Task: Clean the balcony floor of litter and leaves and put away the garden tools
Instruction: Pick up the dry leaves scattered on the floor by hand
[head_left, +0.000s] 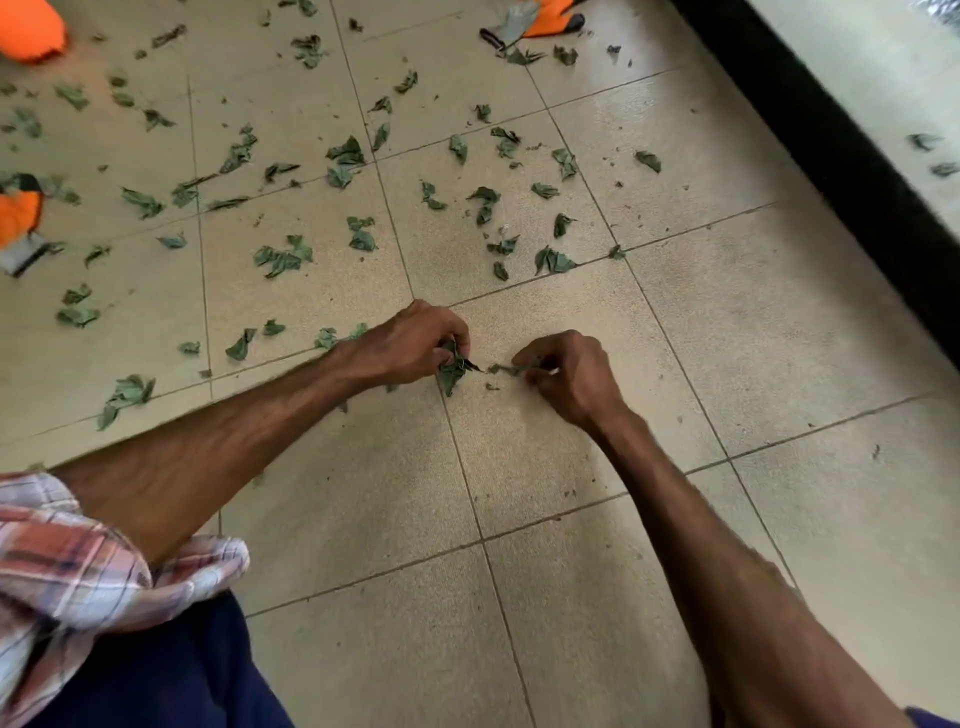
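Observation:
Several crumpled green leaves (280, 258) lie scattered over the beige tiled floor (571, 519), mostly in the upper left half. My left hand (410, 340) grips a small bunch of leaves (453, 370) low over the floor at the centre. Just to its right, my right hand (569, 374) pinches a thin leaf (511, 369) with curled fingers. The two hands are a short gap apart.
An orange and grey glove (535, 21) lies at the top edge, another orange glove (21, 218) at the left edge, and an orange object (31, 28) sits in the top left corner. A black threshold (831, 140) runs along the right, with a few leaves beyond it.

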